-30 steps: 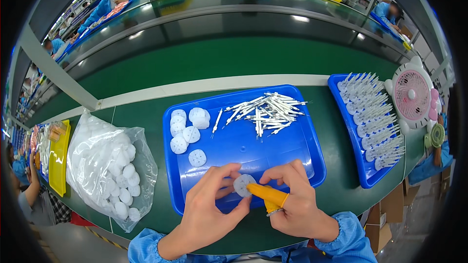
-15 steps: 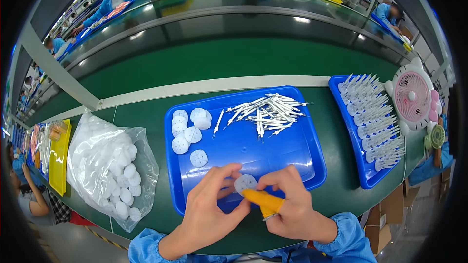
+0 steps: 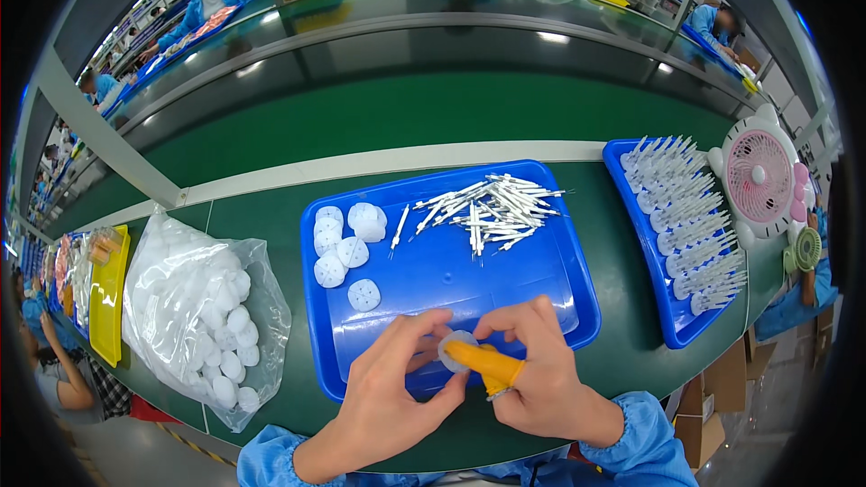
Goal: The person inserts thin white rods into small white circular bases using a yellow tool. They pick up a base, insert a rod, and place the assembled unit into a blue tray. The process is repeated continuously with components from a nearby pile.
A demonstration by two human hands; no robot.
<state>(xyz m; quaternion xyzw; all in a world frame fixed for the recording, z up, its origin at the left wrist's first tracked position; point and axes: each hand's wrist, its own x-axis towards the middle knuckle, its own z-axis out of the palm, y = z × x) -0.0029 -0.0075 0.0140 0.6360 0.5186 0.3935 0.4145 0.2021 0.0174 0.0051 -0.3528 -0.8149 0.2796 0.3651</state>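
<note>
A small round white plastic disc [image 3: 458,337] is pinched at its edge by the fingers and thumb of my left hand [image 3: 383,388], over the near edge of a blue tray [image 3: 424,307]. From the other side, my right hand [image 3: 546,374] has closed fingers at the disc. A yellow finger cover [image 3: 492,366] on one of its digits presses on the disc's face and hides part of it. In the tray, several dotted white discs [image 3: 364,295] lie at the left, and a pile of thin white sticks with wire ends [image 3: 505,212] lies at the far right.
A clear plastic bag [image 3: 194,307] of white discs lies left of the tray, beside a yellow tray [image 3: 108,298]. To the right, another blue tray [image 3: 631,216] holds rows of upright assembled pieces, near a pink-and-white fan [image 3: 760,176]. Co-workers sit beyond the green conveyor [image 3: 433,99].
The yellow-covered digit of my right hand has moved from the disc's lower edge onto its face. My left hand keeps its grip. The whole view has shifted slightly.
</note>
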